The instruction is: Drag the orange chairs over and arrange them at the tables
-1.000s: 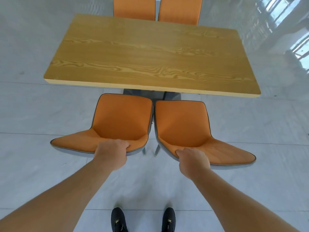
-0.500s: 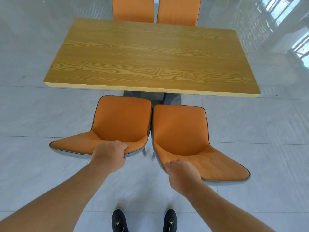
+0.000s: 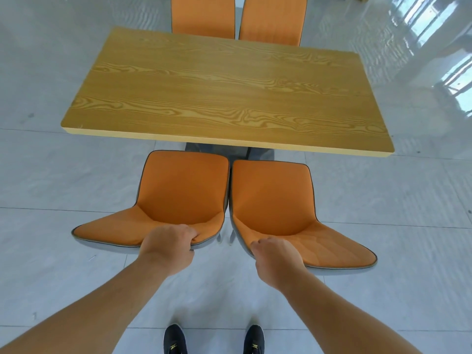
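Two orange chairs stand side by side at the near long edge of the wooden table (image 3: 224, 98), seats facing it. My left hand (image 3: 167, 247) grips the top of the backrest of the left orange chair (image 3: 178, 190). My right hand (image 3: 277, 256) grips the backrest top of the right orange chair (image 3: 275, 198). The inner edges of the two chairs nearly touch. Across the table, the backrests of two more orange chairs (image 3: 203, 16) (image 3: 273, 20) rise above its far edge.
Glossy grey tiled floor (image 3: 383, 213) surrounds the table on all sides. My two black shoes (image 3: 175, 339) (image 3: 254, 339) stand just behind the near chairs. Bright window reflections lie on the floor at the far right.
The right chair has swung and shifted left, closing the gap to the left chair, with my right hand moving left with it. The left chair and left hand stay nearly still.
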`<state>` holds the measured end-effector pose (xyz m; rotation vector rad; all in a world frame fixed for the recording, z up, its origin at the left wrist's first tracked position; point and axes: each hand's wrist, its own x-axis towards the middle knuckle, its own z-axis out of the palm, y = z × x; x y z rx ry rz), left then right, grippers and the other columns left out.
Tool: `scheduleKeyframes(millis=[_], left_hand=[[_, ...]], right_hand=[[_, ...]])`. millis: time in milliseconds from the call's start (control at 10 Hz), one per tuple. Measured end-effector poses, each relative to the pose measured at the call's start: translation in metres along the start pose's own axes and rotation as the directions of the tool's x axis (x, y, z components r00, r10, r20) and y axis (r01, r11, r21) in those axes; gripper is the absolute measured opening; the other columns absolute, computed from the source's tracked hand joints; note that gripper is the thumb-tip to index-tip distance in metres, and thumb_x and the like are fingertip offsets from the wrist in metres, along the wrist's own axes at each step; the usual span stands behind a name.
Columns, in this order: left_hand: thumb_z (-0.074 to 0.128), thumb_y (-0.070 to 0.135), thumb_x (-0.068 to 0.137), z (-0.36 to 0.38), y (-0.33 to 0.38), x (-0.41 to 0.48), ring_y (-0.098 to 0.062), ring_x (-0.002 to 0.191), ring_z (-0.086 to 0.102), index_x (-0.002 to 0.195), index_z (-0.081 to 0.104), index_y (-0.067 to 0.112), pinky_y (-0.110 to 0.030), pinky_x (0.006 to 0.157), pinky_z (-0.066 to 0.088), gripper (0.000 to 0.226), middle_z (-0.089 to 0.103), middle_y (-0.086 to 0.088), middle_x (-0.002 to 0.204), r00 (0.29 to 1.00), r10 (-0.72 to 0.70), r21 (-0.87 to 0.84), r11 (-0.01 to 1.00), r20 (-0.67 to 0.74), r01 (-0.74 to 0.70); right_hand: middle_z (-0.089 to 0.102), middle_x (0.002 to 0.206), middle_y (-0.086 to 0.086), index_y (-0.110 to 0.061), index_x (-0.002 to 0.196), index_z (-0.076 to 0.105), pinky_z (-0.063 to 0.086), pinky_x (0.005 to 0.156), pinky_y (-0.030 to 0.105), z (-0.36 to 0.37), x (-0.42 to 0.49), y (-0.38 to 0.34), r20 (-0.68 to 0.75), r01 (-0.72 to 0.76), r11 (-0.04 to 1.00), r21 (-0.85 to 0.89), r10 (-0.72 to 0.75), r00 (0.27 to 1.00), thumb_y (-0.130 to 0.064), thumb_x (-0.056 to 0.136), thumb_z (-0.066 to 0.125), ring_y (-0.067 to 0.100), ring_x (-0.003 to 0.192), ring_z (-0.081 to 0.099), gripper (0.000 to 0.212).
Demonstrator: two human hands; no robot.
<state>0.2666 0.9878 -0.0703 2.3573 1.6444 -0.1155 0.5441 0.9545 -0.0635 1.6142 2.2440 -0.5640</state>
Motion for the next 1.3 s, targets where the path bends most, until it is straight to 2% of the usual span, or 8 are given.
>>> scheduleKeyframes(millis=[200,400,600,700,1000,1100,1200,1300], left_hand=[[0.072,0.032,0.084,0.003,-0.002,0.003,-0.015,0.066,0.061,0.101,0.075,0.032,-0.027,0.053,0.049,0.018,0.070,0.011,0.083,1.000,-0.020,0.006,1.000,0.008,0.020],[0.063,0.040,0.089,0.004,0.000,0.007,-0.015,0.093,0.065,0.124,0.067,0.035,-0.026,0.064,0.049,0.036,0.071,0.014,0.113,0.998,-0.025,0.059,0.998,0.053,0.022],[0.062,0.036,0.087,0.005,0.001,0.007,-0.016,0.090,0.065,0.123,0.067,0.035,-0.032,0.065,0.056,0.036,0.072,0.012,0.107,0.994,-0.063,0.071,0.996,0.091,0.057],[0.063,0.039,0.088,0.006,0.001,0.006,-0.015,0.090,0.065,0.124,0.066,0.036,-0.029,0.063,0.052,0.037,0.072,0.013,0.108,0.995,-0.065,0.089,0.994,0.075,0.058],[0.065,0.042,0.087,0.008,0.000,0.005,-0.014,0.092,0.064,0.128,0.066,0.035,-0.026,0.063,0.044,0.042,0.071,0.014,0.111,0.995,-0.060,0.067,0.996,0.074,0.055],[0.062,0.052,0.085,0.003,0.001,0.005,-0.013,0.094,0.063,0.131,0.064,0.037,-0.025,0.065,0.046,0.048,0.071,0.015,0.114,0.994,-0.067,0.010,0.998,0.085,0.066],[0.054,0.069,0.086,-0.009,0.004,0.009,-0.011,0.094,0.062,0.126,0.063,0.038,-0.025,0.071,0.054,0.052,0.069,0.017,0.110,0.990,-0.061,-0.060,0.996,0.129,0.069],[0.042,0.083,0.087,-0.022,0.012,0.013,-0.012,0.111,0.061,0.135,0.061,0.035,-0.031,0.087,0.056,0.070,0.068,0.014,0.124,0.990,-0.069,-0.054,0.996,0.127,0.076]], right_hand=[[0.062,0.092,0.001,-0.017,0.105,0.061,0.041,0.064,0.034,0.001,0.004,0.000,-0.024,0.011,1.000,0.021,-0.010,1.000,-0.011,0.096,0.055,0.024,0.084,0.056,0.012],[0.052,0.083,-0.004,-0.020,0.102,0.060,0.040,0.061,0.031,0.008,0.005,0.003,-0.068,0.035,0.998,0.056,-0.031,0.997,-0.013,0.094,0.055,0.020,0.078,0.052,0.012],[0.047,0.077,-0.006,-0.025,0.090,0.049,0.021,0.049,0.028,0.013,0.007,0.003,-0.088,0.032,0.999,0.041,-0.028,0.996,-0.013,0.090,0.059,0.020,0.073,0.048,0.016],[0.047,0.075,-0.007,-0.026,0.089,0.048,0.022,0.049,0.028,0.014,0.006,0.003,-0.098,0.027,0.999,0.042,-0.023,0.995,-0.013,0.089,0.060,0.019,0.071,0.048,0.017],[0.048,0.082,-0.007,-0.023,0.101,0.057,0.037,0.059,0.030,0.014,0.006,0.002,-0.081,0.006,0.999,0.039,-0.003,0.997,-0.020,0.092,0.058,0.019,0.078,0.048,0.010],[0.053,0.089,-0.007,-0.024,0.108,0.060,0.046,0.066,0.031,0.007,0.004,0.000,-0.071,-0.019,0.999,0.040,0.022,0.997,-0.041,0.098,0.053,0.017,0.084,0.050,0.021],[0.056,0.094,-0.006,-0.025,0.110,0.061,0.048,0.078,0.036,-0.010,0.001,-0.003,-0.028,-0.084,0.996,0.040,0.085,0.996,-0.065,0.099,0.039,0.019,0.092,0.051,0.047],[0.063,0.113,-0.002,-0.026,0.126,0.059,0.048,0.095,0.042,-0.029,0.000,-0.011,-0.104,-0.097,0.991,0.090,0.106,0.989,-0.072,0.099,0.028,0.025,0.112,0.055,0.062]])
